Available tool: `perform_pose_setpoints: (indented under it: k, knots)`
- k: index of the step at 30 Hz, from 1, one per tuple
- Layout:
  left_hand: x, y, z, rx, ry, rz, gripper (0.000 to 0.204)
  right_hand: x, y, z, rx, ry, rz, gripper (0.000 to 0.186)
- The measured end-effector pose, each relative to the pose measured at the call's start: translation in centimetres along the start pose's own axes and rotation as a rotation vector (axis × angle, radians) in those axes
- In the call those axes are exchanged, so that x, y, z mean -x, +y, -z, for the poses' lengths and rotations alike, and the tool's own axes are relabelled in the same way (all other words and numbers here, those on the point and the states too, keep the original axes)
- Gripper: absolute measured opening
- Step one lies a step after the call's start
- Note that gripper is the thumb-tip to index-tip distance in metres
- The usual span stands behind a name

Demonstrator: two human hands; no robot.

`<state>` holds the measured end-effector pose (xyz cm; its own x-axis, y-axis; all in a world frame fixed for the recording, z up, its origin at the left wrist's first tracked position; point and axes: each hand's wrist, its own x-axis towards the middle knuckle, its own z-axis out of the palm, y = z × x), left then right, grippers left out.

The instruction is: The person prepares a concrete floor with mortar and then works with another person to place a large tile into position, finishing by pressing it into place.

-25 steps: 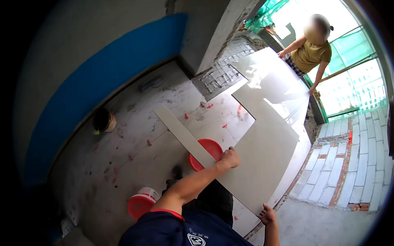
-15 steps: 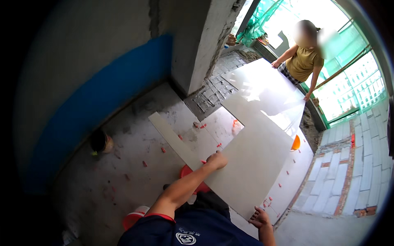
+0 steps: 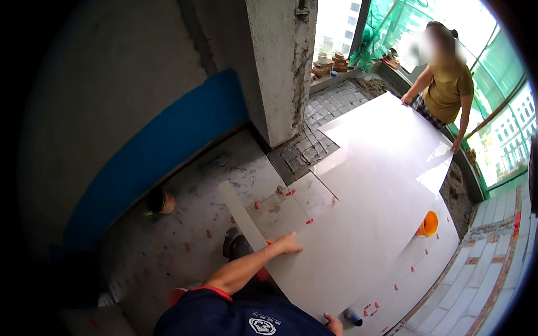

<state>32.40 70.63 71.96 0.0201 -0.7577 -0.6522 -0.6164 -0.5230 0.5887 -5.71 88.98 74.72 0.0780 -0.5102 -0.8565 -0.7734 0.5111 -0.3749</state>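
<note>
A large pale tile slab (image 3: 358, 213) with stepped cut-outs spans from me to the window side. A narrow strip (image 3: 242, 213), seemingly part of the same slab, juts out at its left. Near that strip's base my left hand (image 3: 288, 244) is closed over the slab's inner edge, fingers mostly hidden. My right hand (image 3: 333, 323) grips the near edge, its thumb on top and its other fingers largely out of sight. Beyond, a person in a mustard shirt (image 3: 448, 89) holds the far end with both hands.
An orange bucket (image 3: 428, 224) and a dark blue cylinder (image 3: 353, 316) stand right of the slab. Red levelling clips (image 3: 258, 205) dot the laid tiles. A concrete pillar (image 3: 277, 73) rises beside wet mortar (image 3: 308, 148). A dark bucket (image 3: 161, 200) sits left.
My view has shifted, so the scene sits lower. The slab now hides more of the floor beneath its cut-out. My right hand, earlier beside the corner with fingers apart, now grips the edge.
</note>
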Motion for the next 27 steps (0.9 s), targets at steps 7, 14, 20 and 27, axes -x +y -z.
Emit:
perform_pose_setpoints:
  k: [7, 14, 20, 27]
  knots:
    - [-4.4, 2.9, -0.3, 0.036, -0.009, -0.083, 0.074, -1.7, -1.8, 4.9, -0.063, 0.089, 0.084, 0.034]
    - [-11.6, 5.5, 2.4, 0.005, -0.036, -0.052, 0.084, -5.4, -6.5, 9.1, 0.394, 0.031, -0.037, 0.046]
    - [-19.6, 7.7, 7.6, 0.0, -0.077, -0.005, 0.079, -11.5, -14.7, 10.0, -1.182, 0.243, -0.394, 0.044]
    - [-26.3, 10.2, 11.2, 0.104, -0.139, 0.059, 0.064, -16.4, -22.8, 13.5, -1.251, 0.395, -0.481, 0.039]
